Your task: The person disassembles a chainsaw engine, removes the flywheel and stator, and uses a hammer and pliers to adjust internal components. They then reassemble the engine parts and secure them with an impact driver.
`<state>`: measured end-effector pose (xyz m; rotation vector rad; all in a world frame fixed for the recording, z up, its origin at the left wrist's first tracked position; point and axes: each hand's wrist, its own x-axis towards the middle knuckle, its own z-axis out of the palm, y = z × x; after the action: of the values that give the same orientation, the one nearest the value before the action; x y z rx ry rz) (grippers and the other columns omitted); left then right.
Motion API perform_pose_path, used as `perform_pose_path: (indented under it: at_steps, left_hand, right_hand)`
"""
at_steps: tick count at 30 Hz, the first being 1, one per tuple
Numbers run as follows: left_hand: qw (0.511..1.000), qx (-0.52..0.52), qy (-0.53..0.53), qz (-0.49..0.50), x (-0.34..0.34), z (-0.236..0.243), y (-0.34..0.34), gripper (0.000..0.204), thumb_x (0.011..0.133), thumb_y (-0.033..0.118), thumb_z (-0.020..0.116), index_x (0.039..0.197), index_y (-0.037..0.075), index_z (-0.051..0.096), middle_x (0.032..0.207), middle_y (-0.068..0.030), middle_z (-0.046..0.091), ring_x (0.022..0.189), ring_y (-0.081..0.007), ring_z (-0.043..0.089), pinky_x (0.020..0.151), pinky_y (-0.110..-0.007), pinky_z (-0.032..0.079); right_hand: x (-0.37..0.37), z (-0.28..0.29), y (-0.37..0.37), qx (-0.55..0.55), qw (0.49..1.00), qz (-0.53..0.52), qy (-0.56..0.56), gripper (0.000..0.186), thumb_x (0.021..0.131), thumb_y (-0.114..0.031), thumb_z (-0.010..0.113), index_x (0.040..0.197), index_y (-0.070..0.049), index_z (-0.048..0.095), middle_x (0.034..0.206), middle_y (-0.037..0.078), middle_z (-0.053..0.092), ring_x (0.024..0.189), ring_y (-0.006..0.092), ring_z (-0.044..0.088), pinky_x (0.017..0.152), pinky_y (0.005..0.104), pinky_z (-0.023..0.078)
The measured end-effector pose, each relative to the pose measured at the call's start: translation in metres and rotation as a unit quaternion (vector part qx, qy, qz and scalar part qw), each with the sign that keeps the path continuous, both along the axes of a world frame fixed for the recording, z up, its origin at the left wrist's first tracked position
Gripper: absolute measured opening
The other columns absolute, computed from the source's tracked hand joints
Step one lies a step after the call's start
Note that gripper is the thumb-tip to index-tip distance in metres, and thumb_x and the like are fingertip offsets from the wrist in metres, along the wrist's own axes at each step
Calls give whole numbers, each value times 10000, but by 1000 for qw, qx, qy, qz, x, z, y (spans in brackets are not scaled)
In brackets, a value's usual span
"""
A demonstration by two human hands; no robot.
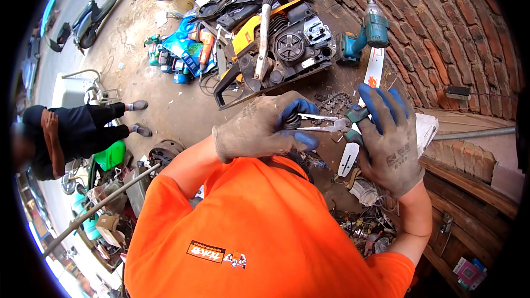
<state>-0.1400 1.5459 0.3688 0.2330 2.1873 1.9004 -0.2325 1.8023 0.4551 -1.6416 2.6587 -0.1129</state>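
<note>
Both my hands wear grey-brown work gloves with blue fingers. My right hand [389, 138] grips the green handles of a pair of long-nosed pliers [337, 126], whose spread jaws point left. My left hand [268, 124] curls around a small dark ribbed part [291, 121], mostly hidden by the fingers; the plier tips reach to it. Beneath my right hand lies a white chainsaw guide bar [375, 69]. Just beyond my hands, a pile of saw chain [335, 104] rests on the ground. A partly dismantled chainsaw [290, 47] with an orange-yellow cover lies farther ahead.
A teal cordless impact wrench [375, 30] stands by the brick wall [441, 33] at right. Other power tools and a blue bag [185, 44] lie left of the chainsaw. A person [72, 135] stands at left with arms crossed. Scooters [91, 16] are parked beyond.
</note>
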Motion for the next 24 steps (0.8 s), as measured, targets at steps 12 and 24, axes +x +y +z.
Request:
perform_pose_path:
  at_steps: [12, 24]
  left_hand:
    - [992, -120, 24, -34, -3, 13, 2, 457, 727, 170, 843, 1099, 27, 618, 934, -155, 671, 869, -335, 679, 757, -410, 528]
    - [982, -141, 108, -63, -1, 3, 2, 501, 802, 331, 848, 997, -18, 546, 838, -238, 670, 834, -430, 684, 710, -479, 523]
  right_hand:
    - [1, 20, -5, 41, 999, 23, 11, 339, 710, -54, 723, 1036, -2, 646, 1293, 191, 575, 1191, 401, 548, 1026, 551, 435]
    - [3, 23, -6, 84, 996, 39, -11, 269, 739, -104, 715, 975, 14, 663, 1284, 200, 583, 1175, 375, 567, 998, 516, 438]
